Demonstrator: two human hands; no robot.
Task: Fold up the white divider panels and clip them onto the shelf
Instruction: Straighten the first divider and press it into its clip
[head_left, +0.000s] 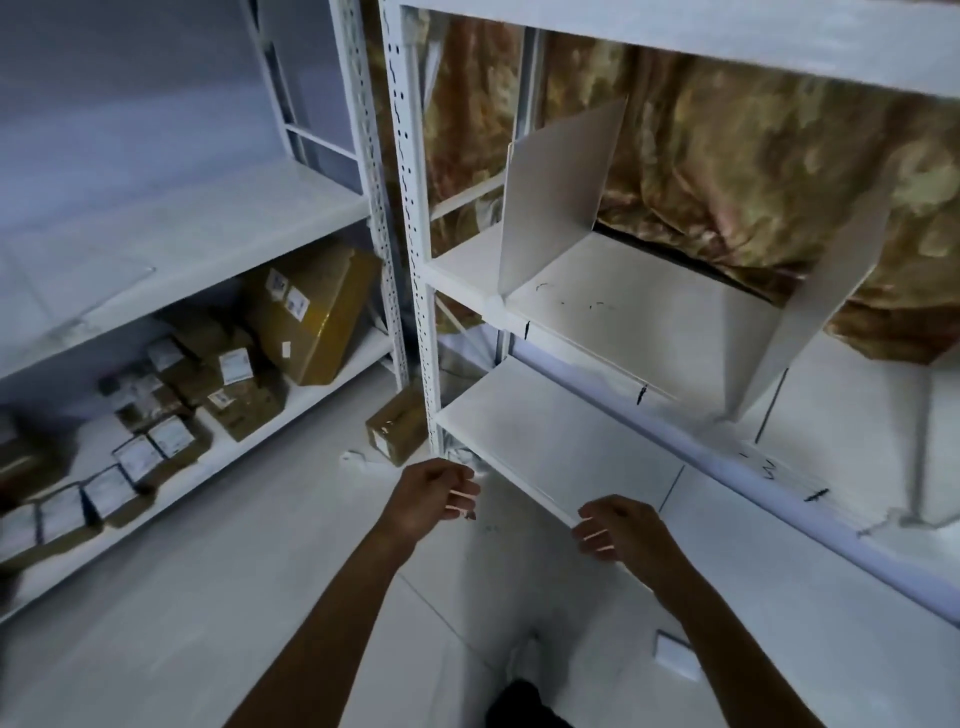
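Observation:
I hold a flat white divider panel (545, 441) level in front of the white shelf (649, 332). My left hand (434, 493) grips its near left corner. At the near right corner my right hand (621, 530) pinches the edge. On the shelf board, two white divider panels stand upright. One divider (556, 202) is at the left end. The other divider (821, 296) stands further right, clipped over the shelf's front edge. Black pen marks show along that front edge.
A perforated white upright post (415, 234) stands just left of the panel. A patterned gold curtain (753, 171) hangs behind the shelf. The left rack (182, 234) holds several cardboard boxes. One box (395, 426) sits on the floor, and a small white piece (675, 656) lies near my feet.

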